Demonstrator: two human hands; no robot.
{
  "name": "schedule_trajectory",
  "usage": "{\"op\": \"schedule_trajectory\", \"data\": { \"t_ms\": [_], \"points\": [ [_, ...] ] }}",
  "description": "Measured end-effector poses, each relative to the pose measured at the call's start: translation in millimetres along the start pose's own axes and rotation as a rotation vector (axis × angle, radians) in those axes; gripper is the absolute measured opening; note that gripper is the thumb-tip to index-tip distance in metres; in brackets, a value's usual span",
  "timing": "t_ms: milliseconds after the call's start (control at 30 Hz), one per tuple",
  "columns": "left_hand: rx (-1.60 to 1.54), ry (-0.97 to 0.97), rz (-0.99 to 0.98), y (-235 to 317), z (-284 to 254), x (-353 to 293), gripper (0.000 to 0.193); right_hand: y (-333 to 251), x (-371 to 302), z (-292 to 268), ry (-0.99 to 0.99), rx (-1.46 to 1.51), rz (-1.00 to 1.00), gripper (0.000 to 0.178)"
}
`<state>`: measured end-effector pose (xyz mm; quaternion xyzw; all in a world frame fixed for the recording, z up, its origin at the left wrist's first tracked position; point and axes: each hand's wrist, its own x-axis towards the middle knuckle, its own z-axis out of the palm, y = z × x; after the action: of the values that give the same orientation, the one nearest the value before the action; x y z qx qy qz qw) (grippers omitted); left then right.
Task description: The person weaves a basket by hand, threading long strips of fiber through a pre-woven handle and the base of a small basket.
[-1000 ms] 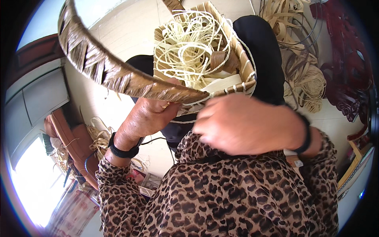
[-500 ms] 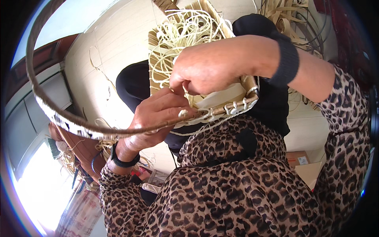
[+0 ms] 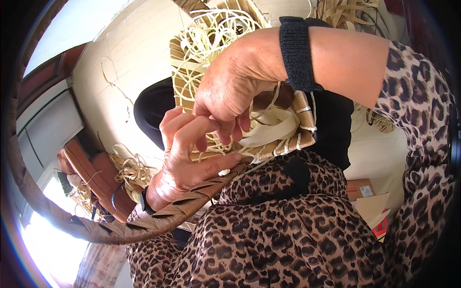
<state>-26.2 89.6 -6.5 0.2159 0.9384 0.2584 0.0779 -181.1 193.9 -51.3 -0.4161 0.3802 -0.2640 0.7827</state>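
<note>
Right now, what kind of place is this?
Probably a home weaving workspace: a square woven straw basket in hand, pale loose fibre strands heaped inside it, and more tan straw bundles on the light tiled floor.

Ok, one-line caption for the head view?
Both hands, left and right, pinch pale strands at a woven basket.

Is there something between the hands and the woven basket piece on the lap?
No. The left hand and right hand already touch the woven basket piece, pinching pale strands at its edge.
</note>
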Motion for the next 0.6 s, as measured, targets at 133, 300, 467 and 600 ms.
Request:
{"op": "schedule_trajectory", "data": {
  "t_ms": [133,300,467,600],
  "points": [
    [-0.013,0.079,-0.012,0,5,-1,0.046,4,8,-4,-0.148,-0.009,-0.079,0.036],
    [-0.204,0.205,-0.173,2,15,0,0.060,10,15,-8,-0.247,0.041,-0.029,0.035],
    [-0.097,0.163,-0.123,-6,18,-5,0.064,11,21,-5,-0.185,0.057,0.075,0.031],
    [-0.152,0.054,-0.174,-10,21,-6,0.018,20,31,-8,-0.191,0.086,0.104,0.025]
  ]
}}
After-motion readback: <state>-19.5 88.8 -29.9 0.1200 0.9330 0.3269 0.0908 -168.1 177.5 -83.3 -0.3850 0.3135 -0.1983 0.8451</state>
